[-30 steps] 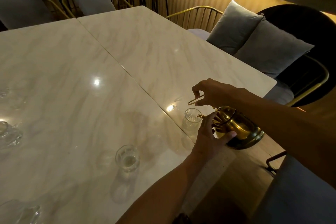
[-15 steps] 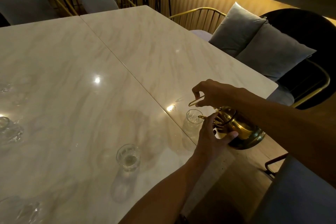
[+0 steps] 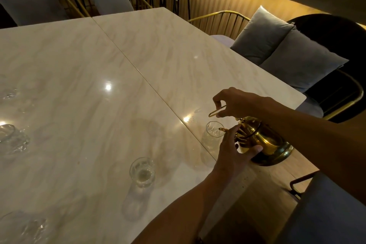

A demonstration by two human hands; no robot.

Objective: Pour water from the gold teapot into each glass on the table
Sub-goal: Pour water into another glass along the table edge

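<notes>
Right hand (image 3: pixel 239 103) was closed around the thin loop handle of the gold teapot (image 3: pixel 263 141), holding it tipped off the right edge of the surface (image 3: pixel 158 55), while the left hand (image 3: pixel 235 148) pressed curled fingers against the pot's lid and shoulder to steady it. The teapot's long axis ran from its round base, out past the surface's right edge, inward to the spout (image 3: pixel 222 129), which pointed left and sat right over the rim of the nearest glass (image 3: pixel 213 134). That alignment was what the pour depended on: the glass lay just left of both hands, touching nothing but close under the spout tip. Whether water was flowing could not be made out in the dim light.

The teapot looked polished and brassy, with a bulbous body, a flared foot ring and a narrow curved spout; it would likely be smooth and slippery, which suits the two-handed hold.

Farther in, near the surface's near edge, stood a second glass (image 3: pixel 142 172) that seemed to hold some water. Well apart, along the left edge, were three more glasses: one at mid-left (image 3: pixel 9 134), a faint one beyond it (image 3: pixel 9 94), and one at the near left corner (image 3: pixel 25 228); their fill was too unclear to judge. Grey cushions (image 3: pixel 287 53) lay on chairs beyond the right edge.
</notes>
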